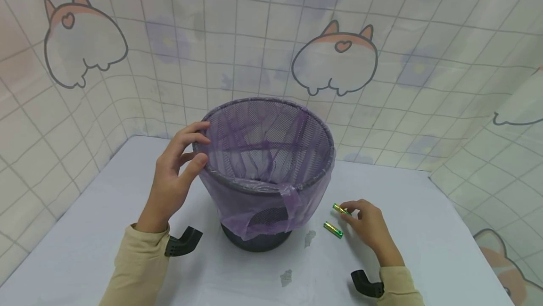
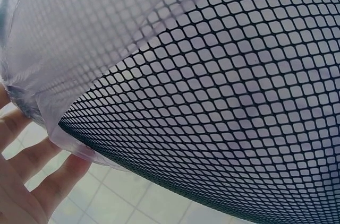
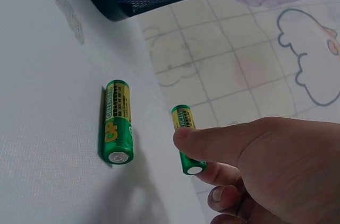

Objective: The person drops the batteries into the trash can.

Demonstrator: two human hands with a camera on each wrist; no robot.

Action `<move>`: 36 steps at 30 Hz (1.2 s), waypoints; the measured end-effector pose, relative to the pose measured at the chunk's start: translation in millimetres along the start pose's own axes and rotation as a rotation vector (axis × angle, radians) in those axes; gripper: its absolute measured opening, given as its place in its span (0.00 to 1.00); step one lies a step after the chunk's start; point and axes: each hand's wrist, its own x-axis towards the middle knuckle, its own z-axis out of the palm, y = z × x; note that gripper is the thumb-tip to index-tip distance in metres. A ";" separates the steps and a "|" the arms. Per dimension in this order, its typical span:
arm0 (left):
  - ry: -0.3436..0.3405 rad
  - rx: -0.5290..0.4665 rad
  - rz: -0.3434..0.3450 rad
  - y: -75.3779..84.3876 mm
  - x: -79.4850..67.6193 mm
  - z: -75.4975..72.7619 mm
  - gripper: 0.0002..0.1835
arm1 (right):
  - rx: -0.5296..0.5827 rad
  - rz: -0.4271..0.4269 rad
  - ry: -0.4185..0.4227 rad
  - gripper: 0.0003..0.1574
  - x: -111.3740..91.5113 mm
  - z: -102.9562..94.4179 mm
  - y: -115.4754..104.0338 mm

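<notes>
A black mesh wastebasket [image 1: 256,243] stands upright, lined with a purple plastic bag [image 1: 233,204] folded over its rim. My left hand [image 1: 173,171] grips the rim at the left, with fingers over the edge and thumb outside. In the left wrist view, the fingers [image 2: 61,179] are against the bag beside the mesh wall [image 2: 255,91]. To the right of the basket, my right hand [image 1: 368,225] pinches a green and gold battery [image 3: 181,115] between thumb and fingers, just over the table. A second battery [image 3: 118,123] of the same kind lies on the table nearby.
The white table [image 1: 424,230] has two greyish worn patches, one near the basket [image 1: 310,238] and one nearer the front [image 1: 286,277]. A tiled-pattern curtain [image 1: 250,28] with cartoon animals encloses the back and sides. Black wrist mounts [image 1: 184,242] stick out from both sleeves.
</notes>
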 end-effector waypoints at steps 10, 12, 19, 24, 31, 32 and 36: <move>-0.005 -0.006 -0.014 0.5 -0.7 -0.6 0.14 | -0.018 -0.025 0.028 0.13 -0.8 -3.3 -3.8; -0.005 -0.006 -0.015 0.4 -0.8 -0.6 0.14 | -0.019 -0.023 0.026 0.14 -1.1 -4.2 -4.5; -0.001 -0.001 -0.013 -1.4 -1.2 -0.4 0.14 | -0.016 -0.029 0.040 0.14 -2.7 -7.6 -7.9; 0.001 -0.001 -0.008 -1.6 -1.0 0.0 0.14 | -0.013 -0.038 0.056 0.14 -3.9 -9.3 -8.5; 0.001 0.000 -0.005 -0.7 -0.6 0.4 0.14 | 0.000 -0.069 0.090 0.14 -3.8 -10.0 -7.9; 0.002 -0.002 -0.006 -0.6 -0.5 0.4 0.14 | 0.002 -0.072 0.095 0.14 -3.7 -9.8 -7.7; 0.003 -0.003 -0.005 -0.5 -0.1 0.5 0.14 | 0.009 -0.067 0.101 0.15 -3.1 -9.5 -7.7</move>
